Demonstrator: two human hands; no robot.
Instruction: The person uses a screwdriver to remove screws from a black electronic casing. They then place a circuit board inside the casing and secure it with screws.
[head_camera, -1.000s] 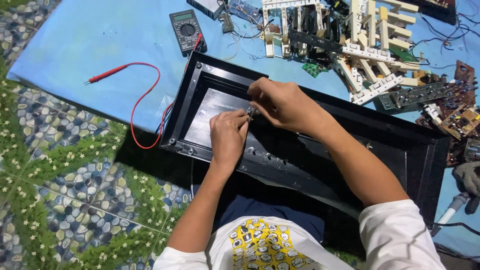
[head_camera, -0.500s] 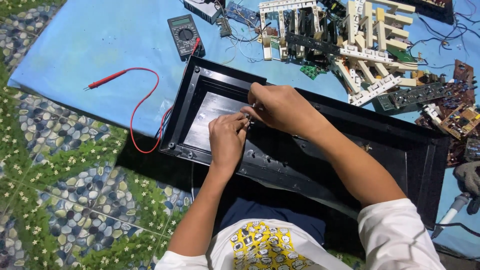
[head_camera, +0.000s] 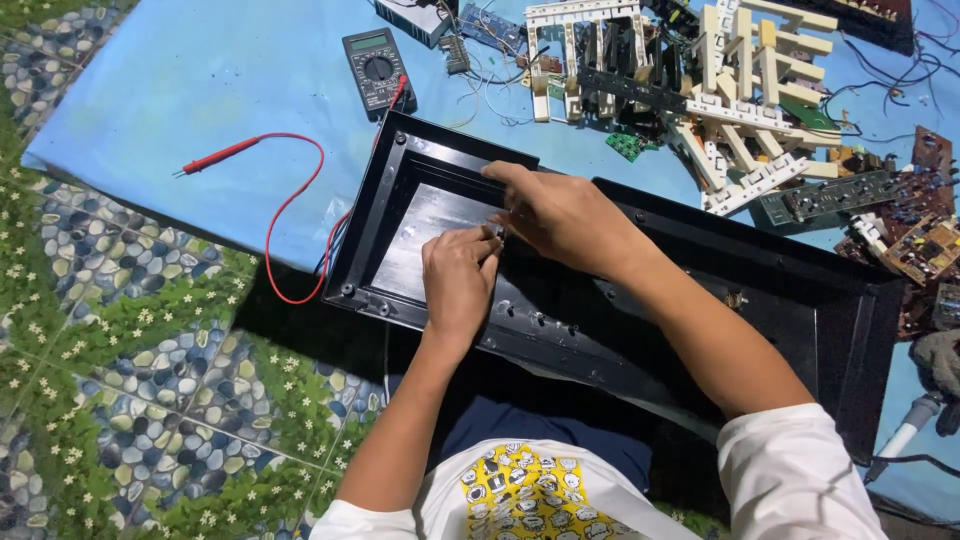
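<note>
The left hand (head_camera: 458, 275) rests on the big black case (head_camera: 620, 300) that lies across the person's lap. Its fingers are curled in and pinched together at the tips, right at the edge of the shiny grey panel (head_camera: 425, 235) set in the left part of the case. What sits between the fingertips is too small to tell. The right hand (head_camera: 560, 215) comes in from the right and lies just above the left hand, touching it. Its fingers are bent and close together, and one finger stretches left along the far rim of the panel.

The case lies partly on a blue sheet (head_camera: 200, 90) on the floor. Far from the hands sits a dark meter (head_camera: 375, 68). Its red wire (head_camera: 285, 215) loops to the left of the case. To the far right lies a heap of white plastic frames (head_camera: 720, 100) and circuit boards (head_camera: 925, 245).
</note>
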